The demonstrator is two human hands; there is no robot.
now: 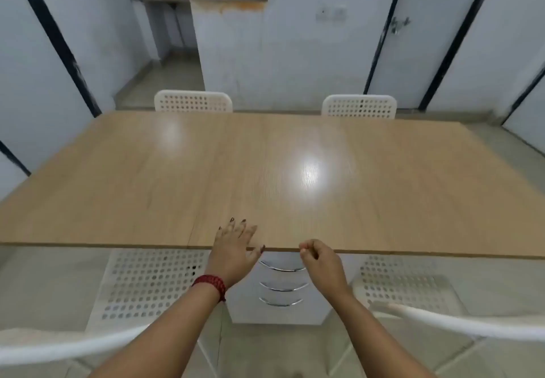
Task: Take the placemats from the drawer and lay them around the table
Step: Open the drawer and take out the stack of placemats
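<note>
A: Surface, room?
B: Pale wood bench (265, 171), lamp glare on it. White perforated chairs (193, 102) at the far edge; pale walls, dark door frames.
A: Hands?
B: Flat on the near edge, fingers spread: left hand (233, 248), red band (211, 284) at the wrist. Just beside it, right hand (320, 262), fingers curled in, nothing seen in them.
A: And the placemats?
B: Can't see them. The drawer unit (280, 310) is under the near edge, below and between the hands, drawers closed.

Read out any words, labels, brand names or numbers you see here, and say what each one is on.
No text can be read.
The table, the drawer unit and the white chairs show no print.
The wall plate is too blurred to tell whether it bears any marking.
</note>
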